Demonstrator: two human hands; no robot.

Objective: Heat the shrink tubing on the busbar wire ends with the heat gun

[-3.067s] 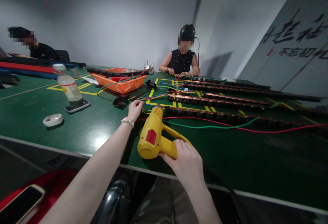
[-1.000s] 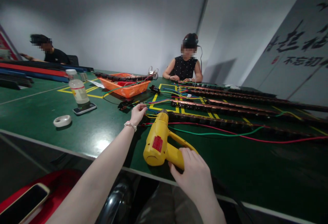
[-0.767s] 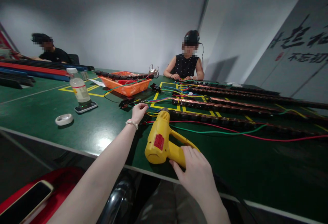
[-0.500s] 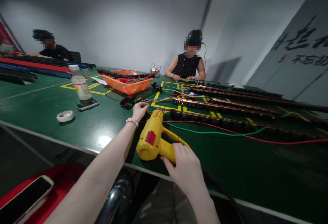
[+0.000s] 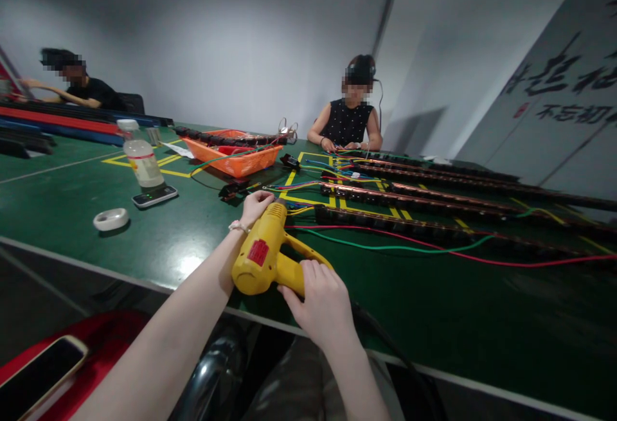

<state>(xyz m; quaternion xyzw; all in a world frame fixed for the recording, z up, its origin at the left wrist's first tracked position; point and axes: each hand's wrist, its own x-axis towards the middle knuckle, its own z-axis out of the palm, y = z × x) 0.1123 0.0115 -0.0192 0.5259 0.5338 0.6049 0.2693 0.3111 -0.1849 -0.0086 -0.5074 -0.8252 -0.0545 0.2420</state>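
Note:
My right hand (image 5: 321,299) is wrapped round the handle of a yellow heat gun (image 5: 263,247), which has a red label on its side. The gun's nozzle points away from me, beside the fingertips of my left hand (image 5: 255,207). Those fingers are pinched together on thin coloured wires (image 5: 301,207) that run from the nearest long dark strip (image 5: 385,220). The nozzle partly hides the pinch. Just beyond my left hand lies a black connector (image 5: 235,189) with wires coming from it.
An orange basket (image 5: 236,162) holds a dark strip. On the left are a bottle (image 5: 143,159), a phone-like device (image 5: 155,197) and a white ring-shaped object (image 5: 110,219). Red and green wires (image 5: 409,247) cross the green table (image 5: 457,318). Two people sit across, one handling wires.
The heat gun has moved left with my right hand, its nozzle now close against my left fingertips. The whole view has shifted slightly.

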